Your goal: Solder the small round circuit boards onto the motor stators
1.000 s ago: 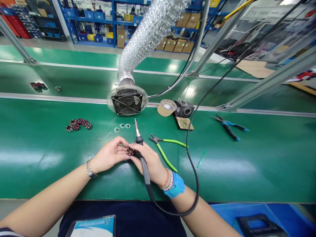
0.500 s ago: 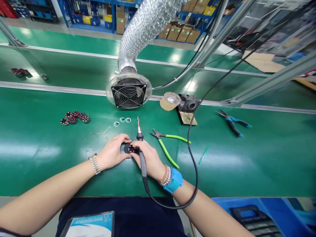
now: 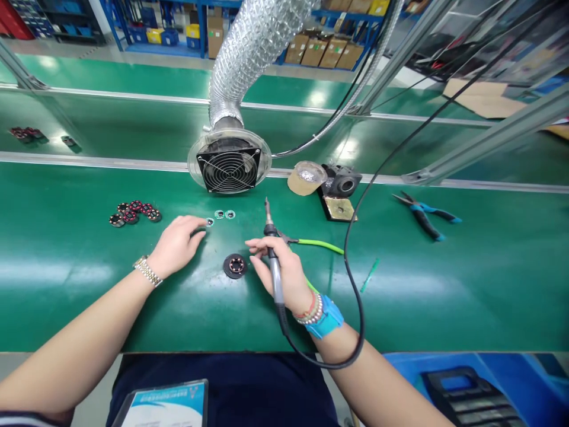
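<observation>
My right hand (image 3: 284, 270) holds a soldering iron (image 3: 276, 281), tip pointing away from me, with thumb and fingertips apart beside the round black piece. That piece, a black disc with a copper-wound stator core (image 3: 235, 266) on it, lies flat on the green bench between my hands. My left hand (image 3: 178, 245) reaches forward, thumb and index finger apart. Its index fingertip is at the edge of a small round circuit board (image 3: 210, 222); whether it touches cannot be made out. Two similar circuit boards (image 3: 224, 214) lie just to the right.
Several wound stator cores (image 3: 136, 211) are grouped at left. Green-handled cutters (image 3: 320, 244) lie partly behind my right hand. A fume fan (image 3: 231, 169), a round tub (image 3: 306, 178) and an iron stand (image 3: 340, 190) stand at the back. Blue-black pliers (image 3: 424, 216) lie right; the iron's cable (image 3: 355, 296) loops over my right forearm.
My left hand has let go of the round black piece and moved forward-left to the circuit boards. My right hand has drawn right with the soldering iron, leaving the piece on the bench.
</observation>
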{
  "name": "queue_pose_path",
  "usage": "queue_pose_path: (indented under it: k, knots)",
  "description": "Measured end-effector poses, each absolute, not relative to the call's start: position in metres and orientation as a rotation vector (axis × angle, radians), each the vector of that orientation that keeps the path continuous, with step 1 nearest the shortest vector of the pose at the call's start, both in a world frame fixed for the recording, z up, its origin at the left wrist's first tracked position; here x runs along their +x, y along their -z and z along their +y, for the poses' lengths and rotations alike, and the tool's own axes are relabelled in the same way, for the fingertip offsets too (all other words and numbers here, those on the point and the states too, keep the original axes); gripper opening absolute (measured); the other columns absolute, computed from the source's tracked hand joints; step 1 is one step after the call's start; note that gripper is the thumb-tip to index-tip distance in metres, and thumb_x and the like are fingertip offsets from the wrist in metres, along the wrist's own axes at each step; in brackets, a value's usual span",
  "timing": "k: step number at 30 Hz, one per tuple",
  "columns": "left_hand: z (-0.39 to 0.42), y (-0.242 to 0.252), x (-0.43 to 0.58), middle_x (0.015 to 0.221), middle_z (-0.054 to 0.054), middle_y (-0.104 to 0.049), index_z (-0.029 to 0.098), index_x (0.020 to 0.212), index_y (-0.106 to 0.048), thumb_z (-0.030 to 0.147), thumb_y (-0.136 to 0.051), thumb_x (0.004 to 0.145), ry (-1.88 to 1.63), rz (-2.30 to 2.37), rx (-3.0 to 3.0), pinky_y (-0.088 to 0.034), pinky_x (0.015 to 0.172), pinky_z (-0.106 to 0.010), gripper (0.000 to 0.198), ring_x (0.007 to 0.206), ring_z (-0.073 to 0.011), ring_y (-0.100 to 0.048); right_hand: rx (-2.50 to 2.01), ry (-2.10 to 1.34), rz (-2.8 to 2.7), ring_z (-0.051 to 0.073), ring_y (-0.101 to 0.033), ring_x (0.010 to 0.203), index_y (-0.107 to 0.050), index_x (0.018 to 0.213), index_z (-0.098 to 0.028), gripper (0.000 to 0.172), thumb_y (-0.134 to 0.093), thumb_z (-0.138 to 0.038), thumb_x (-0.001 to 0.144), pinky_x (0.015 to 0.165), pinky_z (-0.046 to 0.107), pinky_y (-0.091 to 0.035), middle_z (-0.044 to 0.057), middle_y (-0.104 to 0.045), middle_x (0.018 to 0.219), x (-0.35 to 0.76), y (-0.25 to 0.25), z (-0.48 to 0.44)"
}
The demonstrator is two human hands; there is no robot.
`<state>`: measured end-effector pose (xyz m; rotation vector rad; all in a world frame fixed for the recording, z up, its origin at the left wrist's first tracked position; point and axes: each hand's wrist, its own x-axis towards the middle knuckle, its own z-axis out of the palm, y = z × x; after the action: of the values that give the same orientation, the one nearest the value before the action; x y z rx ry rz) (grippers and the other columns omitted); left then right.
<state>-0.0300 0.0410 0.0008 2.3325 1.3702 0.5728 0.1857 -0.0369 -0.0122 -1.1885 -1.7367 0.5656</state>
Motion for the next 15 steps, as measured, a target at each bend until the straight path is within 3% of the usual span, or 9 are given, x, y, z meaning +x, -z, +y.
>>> queue_pose_path:
  k: [5, 15]
  knots:
    - [0.069, 0.008, -0.025, 0.093, -0.011, -0.058, 0.012, 0.102, -0.059, 0.035, -0.054, 0.077, -0.408, 1.480, 2.407, -0.042, 0.084, -0.038, 0.034, 0.091, -0.0242, -0.052, -1.212, -0.510, -1.683, 0.012, -0.058, 0.071, -0.049, 0.101, -0.022, 0.027, -0.052, -0.010, 0.077, 0.069, 0.027, -0.049, 0.003, -0.058, 0.090, 0.188, 0.010, -0.035]
    - [0.065, 0.006, -0.019, 0.076, -0.003, -0.059, 0.017, 0.080, -0.056, 0.020, -0.060, 0.070, -0.656, 1.459, 2.107, -0.043, 0.072, -0.032, 0.011, 0.074, -0.0170, -0.054, -1.219, -0.455, -1.681, 0.013, -0.059, 0.072, -0.051, 0.102, -0.022, 0.026, -0.053, -0.010, 0.078, 0.070, 0.027, -0.050, 0.003, -0.060, 0.089, 0.184, 0.009, -0.037]
